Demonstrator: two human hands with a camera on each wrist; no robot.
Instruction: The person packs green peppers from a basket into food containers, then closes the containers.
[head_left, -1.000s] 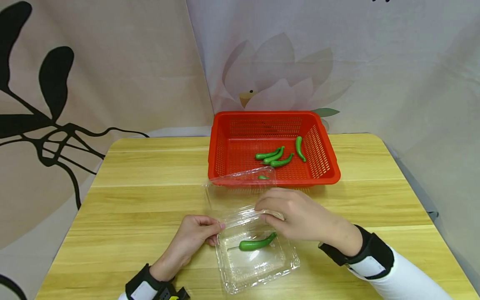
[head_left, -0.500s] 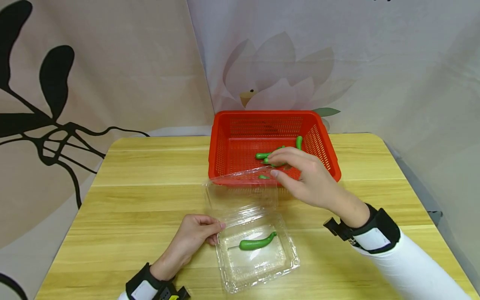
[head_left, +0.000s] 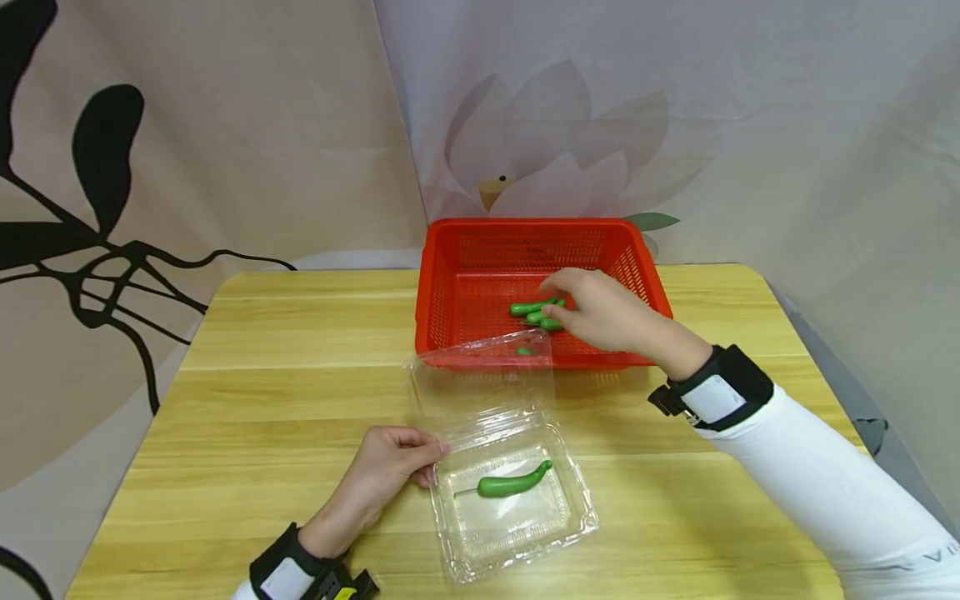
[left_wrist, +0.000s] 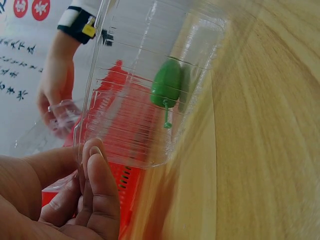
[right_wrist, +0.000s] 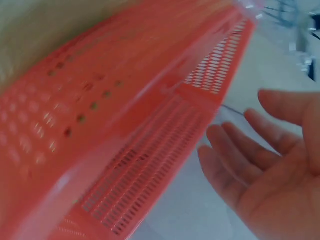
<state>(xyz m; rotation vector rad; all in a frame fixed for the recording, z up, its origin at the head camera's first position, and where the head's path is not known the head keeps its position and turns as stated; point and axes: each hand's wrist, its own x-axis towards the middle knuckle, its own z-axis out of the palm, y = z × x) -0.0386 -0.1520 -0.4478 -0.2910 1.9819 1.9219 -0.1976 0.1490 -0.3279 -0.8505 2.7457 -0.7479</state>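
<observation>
My left hand [head_left: 382, 471] pinches the left edge of a clear plastic clamshell container [head_left: 480, 546], whose lid is folded back toward the basket. Inside lies one green chili pepper [head_left: 510, 485], with its thin stem pointing left; the left wrist view shows that chili pepper [left_wrist: 167, 82] through the clear wall. Over the red basket [head_left: 476, 287] hovers my right hand [head_left: 607, 312], its fingertips close to several green chili peppers [head_left: 528, 309]. In the right wrist view, the right hand [right_wrist: 272, 165] has its fingers apart and nothing between them. It covers part of the basket's right side.
The container's lid [head_left: 480, 392] leans on the basket's front rim, with a chili pepper [head_left: 526, 351] showing through it. Basket and container stand on a wooden table [head_left: 300, 358]. A printed cloth [head_left: 300, 125] hangs behind the table.
My right hand has left the container and moved forward over the basket, to the chili peppers. My left hand keeps its pinch on the container, which has not moved.
</observation>
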